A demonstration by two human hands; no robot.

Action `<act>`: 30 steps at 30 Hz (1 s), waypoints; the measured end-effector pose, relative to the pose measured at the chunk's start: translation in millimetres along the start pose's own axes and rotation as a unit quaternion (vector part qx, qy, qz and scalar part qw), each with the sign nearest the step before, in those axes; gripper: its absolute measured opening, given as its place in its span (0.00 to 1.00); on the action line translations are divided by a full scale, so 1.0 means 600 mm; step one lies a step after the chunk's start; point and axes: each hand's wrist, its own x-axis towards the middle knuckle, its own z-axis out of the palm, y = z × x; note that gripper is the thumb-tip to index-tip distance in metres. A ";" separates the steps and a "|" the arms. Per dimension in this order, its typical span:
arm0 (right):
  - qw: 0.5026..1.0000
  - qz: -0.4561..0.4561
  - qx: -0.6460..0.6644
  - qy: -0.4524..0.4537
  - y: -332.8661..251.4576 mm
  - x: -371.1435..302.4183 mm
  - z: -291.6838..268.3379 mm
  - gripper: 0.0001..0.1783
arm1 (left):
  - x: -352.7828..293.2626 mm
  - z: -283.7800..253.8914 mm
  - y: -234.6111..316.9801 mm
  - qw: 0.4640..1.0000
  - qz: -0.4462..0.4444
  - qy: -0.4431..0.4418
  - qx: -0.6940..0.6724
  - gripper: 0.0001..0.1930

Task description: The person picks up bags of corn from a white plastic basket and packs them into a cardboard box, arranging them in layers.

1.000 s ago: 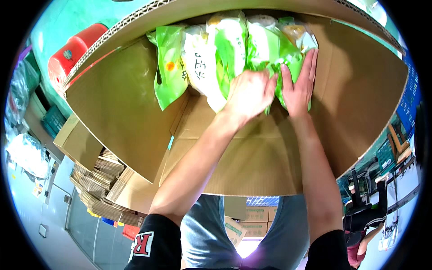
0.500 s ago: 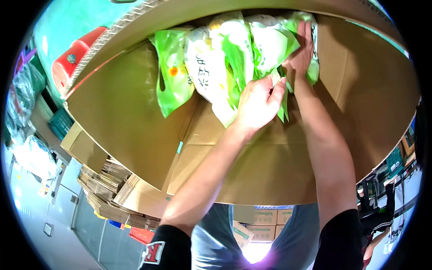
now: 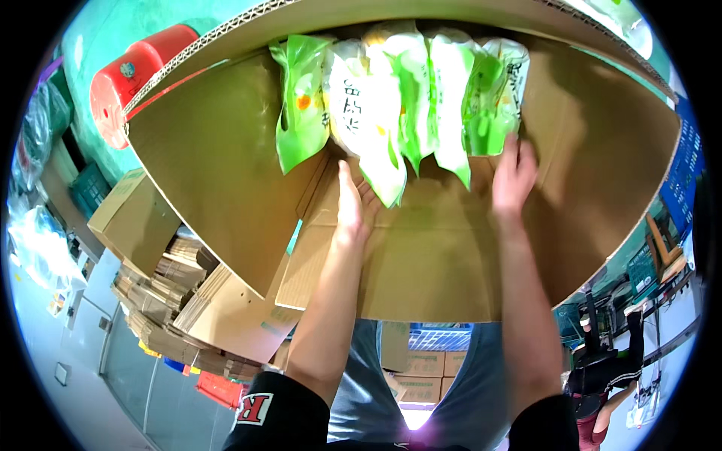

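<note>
Several green and white plastic bags (image 3: 414,94) stand in a row along the far wall inside a large cardboard box (image 3: 429,278). Both my arms reach down into the box. My left hand (image 3: 353,207) hangs below the bags on the left, fingers stretched out and holding nothing. On the right, my right hand (image 3: 516,177) is beside the lower end of the rightmost bag (image 3: 492,101), its fingers apart and slightly blurred. Whether its fingertips touch that bag I cannot tell.
A red plastic stool (image 3: 135,79) stands beyond the box at the left. Flattened cardboard (image 3: 162,301) is stacked left of the box. Closed cartons (image 3: 423,364) show between my legs. Another person (image 3: 602,376) is at the lower right, near a teal crate (image 3: 641,270).
Both hands have drawn back from the bags toward me and let go. The left moved left, and they are now wider apart. The bags hang straighter in their row.
</note>
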 end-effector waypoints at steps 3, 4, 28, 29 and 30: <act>0.861 0.419 0.282 -0.059 0.065 -0.008 -0.010 0.34 | 0.019 0.097 0.022 0.979 -0.046 -0.147 -0.135 0.42; 0.810 0.446 0.372 -0.075 0.072 0.004 -0.002 0.39 | 0.049 0.098 0.018 0.967 0.008 -0.199 -0.157 0.41; 0.954 -0.249 -0.160 0.044 -0.137 0.082 0.023 0.53 | -0.013 0.108 0.202 0.502 0.691 0.164 0.493 0.48; 0.930 -0.292 -0.219 0.050 -0.143 0.108 0.051 0.56 | 0.012 0.139 0.206 0.502 0.652 0.155 0.547 0.55; 0.925 -0.284 -0.253 0.021 -0.144 0.123 0.087 0.57 | 0.043 0.163 0.201 0.478 0.613 0.161 0.607 0.55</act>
